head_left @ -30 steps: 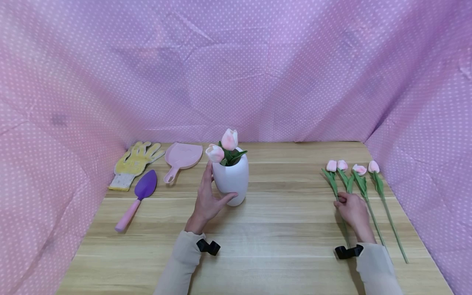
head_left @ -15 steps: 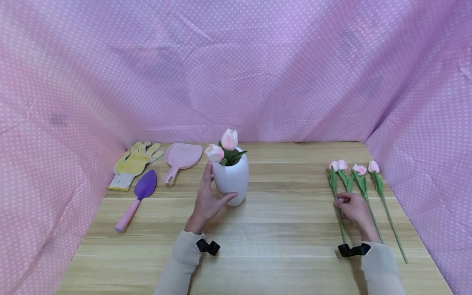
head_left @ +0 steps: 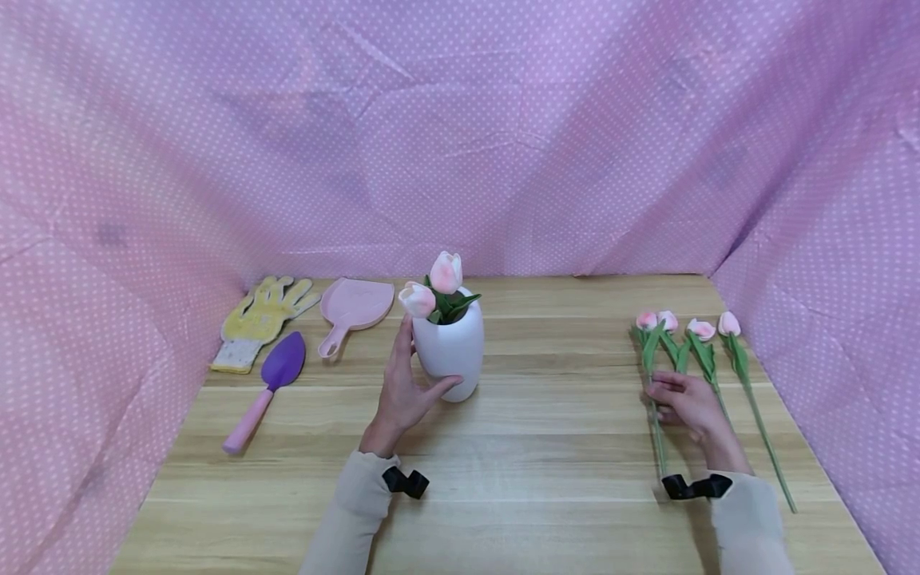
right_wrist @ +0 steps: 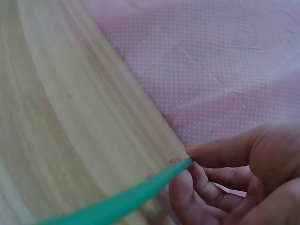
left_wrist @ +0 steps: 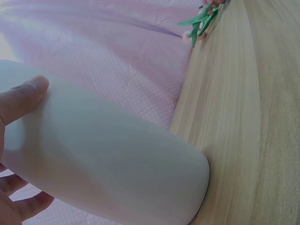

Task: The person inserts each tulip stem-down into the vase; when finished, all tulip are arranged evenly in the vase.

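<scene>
A white vase (head_left: 451,351) stands upright on the wooden table, two pink-and-white tulips (head_left: 446,273) leaning out of its mouth. My left hand (head_left: 407,391) grips the vase's left side, thumb across the front; in the left wrist view the thumb (left_wrist: 26,96) presses one side and fingers show at the other. At the right, my right hand (head_left: 691,406) pinches a tulip (head_left: 652,351) by its green stem between thumb and fingertips. The stem (right_wrist: 126,199) runs down from that pinch in the right wrist view. Beside it lie three more tulips (head_left: 747,387), one partly hidden by the hand.
At the left lie a yellow-and-white glove (head_left: 259,323), a trowel (head_left: 269,387) with purple blade and pink handle, and a pink dustpan (head_left: 355,307). Pink dotted cloth (head_left: 460,144) hangs around the table (head_left: 546,479) at the back and sides.
My right hand has taken the leftmost tulip by its stem and lifted it slightly, its stem turning more upright in the view. The left hand and vase stay nearly still.
</scene>
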Action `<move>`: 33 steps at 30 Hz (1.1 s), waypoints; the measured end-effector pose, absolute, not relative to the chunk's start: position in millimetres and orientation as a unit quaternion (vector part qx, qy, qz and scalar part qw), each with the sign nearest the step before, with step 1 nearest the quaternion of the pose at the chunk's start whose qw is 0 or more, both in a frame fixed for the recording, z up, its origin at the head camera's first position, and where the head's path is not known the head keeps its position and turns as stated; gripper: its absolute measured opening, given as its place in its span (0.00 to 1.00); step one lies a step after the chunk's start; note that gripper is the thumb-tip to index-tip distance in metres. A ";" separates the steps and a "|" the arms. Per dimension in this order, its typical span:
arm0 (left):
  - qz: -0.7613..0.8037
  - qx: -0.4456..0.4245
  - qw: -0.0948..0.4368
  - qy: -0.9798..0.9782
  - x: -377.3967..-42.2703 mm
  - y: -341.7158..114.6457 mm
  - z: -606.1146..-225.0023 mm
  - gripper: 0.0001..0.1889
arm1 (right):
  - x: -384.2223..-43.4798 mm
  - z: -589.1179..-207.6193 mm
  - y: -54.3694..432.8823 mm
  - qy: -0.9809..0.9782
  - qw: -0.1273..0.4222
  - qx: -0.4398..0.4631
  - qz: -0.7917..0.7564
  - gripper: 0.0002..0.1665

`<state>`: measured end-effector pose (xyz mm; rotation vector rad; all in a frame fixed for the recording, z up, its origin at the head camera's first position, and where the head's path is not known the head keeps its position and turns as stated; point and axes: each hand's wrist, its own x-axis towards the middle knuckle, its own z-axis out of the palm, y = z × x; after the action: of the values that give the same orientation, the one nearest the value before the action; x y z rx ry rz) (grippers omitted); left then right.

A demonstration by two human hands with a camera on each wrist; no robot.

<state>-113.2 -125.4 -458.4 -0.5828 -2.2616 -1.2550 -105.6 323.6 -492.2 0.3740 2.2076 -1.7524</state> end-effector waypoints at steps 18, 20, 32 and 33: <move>-0.454 -0.226 0.257 -0.823 -115.0 -125.9 -460.2 0.69 | -109.0 -481.5 322.3 0.564 0.160 0.016 -0.810 0.21; -0.455 -0.227 0.257 -0.822 -115.1 -125.8 -460.0 0.69 | -109.5 -479.4 320.3 0.547 0.157 0.000 -0.822 0.21; -0.462 -0.215 0.242 -0.826 -114.1 -126.1 -458.9 0.68 | -119.3 -457.0 298.6 0.499 0.122 -0.036 -0.857 0.20; -0.463 -0.215 0.241 -0.825 -114.2 -126.2 -459.0 0.68 | -120.1 -455.2 296.8 0.493 0.119 -0.037 -0.861 0.20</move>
<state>-114.2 -126.2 -459.0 -0.5888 -2.2572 -1.2657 -120.1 296.8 -455.2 -0.1080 1.4418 -2.5170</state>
